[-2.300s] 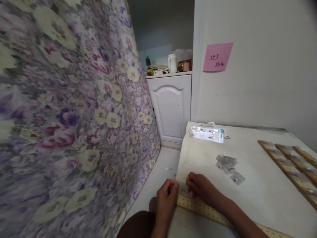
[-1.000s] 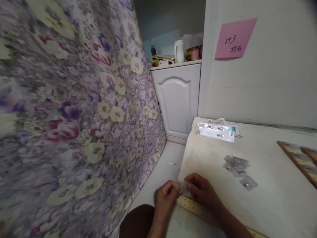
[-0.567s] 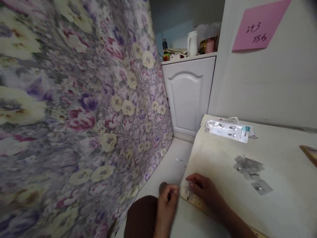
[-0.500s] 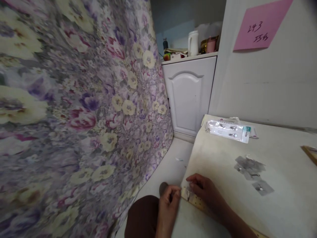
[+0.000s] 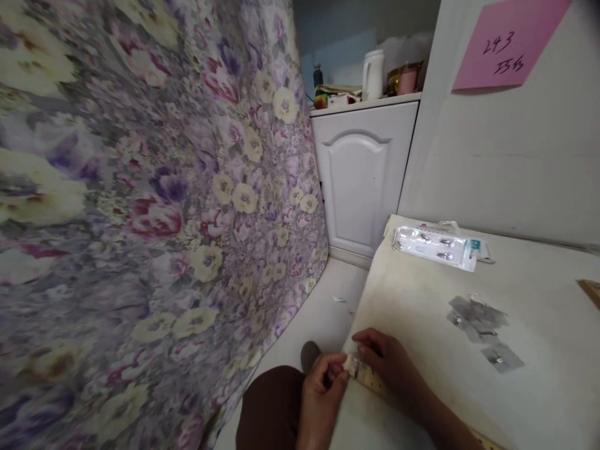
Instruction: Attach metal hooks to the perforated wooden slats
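Observation:
At the table's near left edge lies a pale strip with a row of small holes (image 5: 372,380), partly covered by my right hand. A small metal hook on a clear patch (image 5: 357,367) is at the strip's left end, between my hands. My left hand (image 5: 324,384) is closed, with thumb and forefinger together at that end; what they pinch is too small to make out. From the right, my right hand (image 5: 387,359) reaches over the strip with its fingertips closed on the clear patch of the hook. Further right lie several similar clear-backed hooks (image 5: 482,319).
A blister pack of hooks (image 5: 434,247) lies at the table's back left. A brown-edged object (image 5: 589,290) is at the far right. On the left hangs a floral curtain (image 5: 187,187). Behind stands a white cabinet (image 5: 365,181); a pink note (image 5: 509,50) is on the wall.
My left fingertips have moved slightly right, up against the strip's end and the clear patch. My right hand stays nearly in place. The whole view has shifted a little.

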Motion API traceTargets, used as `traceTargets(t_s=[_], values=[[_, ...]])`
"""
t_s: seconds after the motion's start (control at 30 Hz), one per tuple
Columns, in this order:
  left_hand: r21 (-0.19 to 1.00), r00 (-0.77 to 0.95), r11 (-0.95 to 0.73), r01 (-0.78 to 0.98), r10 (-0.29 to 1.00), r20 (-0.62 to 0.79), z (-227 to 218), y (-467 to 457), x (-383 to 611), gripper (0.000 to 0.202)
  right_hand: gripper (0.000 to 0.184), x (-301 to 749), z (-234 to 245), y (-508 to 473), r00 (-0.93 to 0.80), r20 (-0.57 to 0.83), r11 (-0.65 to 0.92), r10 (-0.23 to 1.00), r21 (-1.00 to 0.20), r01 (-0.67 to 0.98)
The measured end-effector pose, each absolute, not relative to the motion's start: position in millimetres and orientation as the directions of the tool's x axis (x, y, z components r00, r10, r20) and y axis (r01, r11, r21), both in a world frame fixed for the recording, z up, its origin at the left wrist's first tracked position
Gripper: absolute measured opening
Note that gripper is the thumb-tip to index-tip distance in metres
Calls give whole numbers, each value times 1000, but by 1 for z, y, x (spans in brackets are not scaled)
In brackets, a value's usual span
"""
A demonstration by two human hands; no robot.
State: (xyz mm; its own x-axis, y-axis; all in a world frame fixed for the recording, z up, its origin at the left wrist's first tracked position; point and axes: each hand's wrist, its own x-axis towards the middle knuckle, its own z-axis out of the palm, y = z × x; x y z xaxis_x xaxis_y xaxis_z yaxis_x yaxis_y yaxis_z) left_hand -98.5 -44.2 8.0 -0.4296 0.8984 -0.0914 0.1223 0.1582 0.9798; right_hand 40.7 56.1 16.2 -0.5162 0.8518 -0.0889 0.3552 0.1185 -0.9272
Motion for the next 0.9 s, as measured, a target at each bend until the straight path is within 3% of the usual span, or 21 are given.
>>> traceTargets(t_s=[0.9], values=[[962,-442,153,227,896,-38,3,-43,-97,16,22,39,13,56,-480,-74,158,874,-891,425]])
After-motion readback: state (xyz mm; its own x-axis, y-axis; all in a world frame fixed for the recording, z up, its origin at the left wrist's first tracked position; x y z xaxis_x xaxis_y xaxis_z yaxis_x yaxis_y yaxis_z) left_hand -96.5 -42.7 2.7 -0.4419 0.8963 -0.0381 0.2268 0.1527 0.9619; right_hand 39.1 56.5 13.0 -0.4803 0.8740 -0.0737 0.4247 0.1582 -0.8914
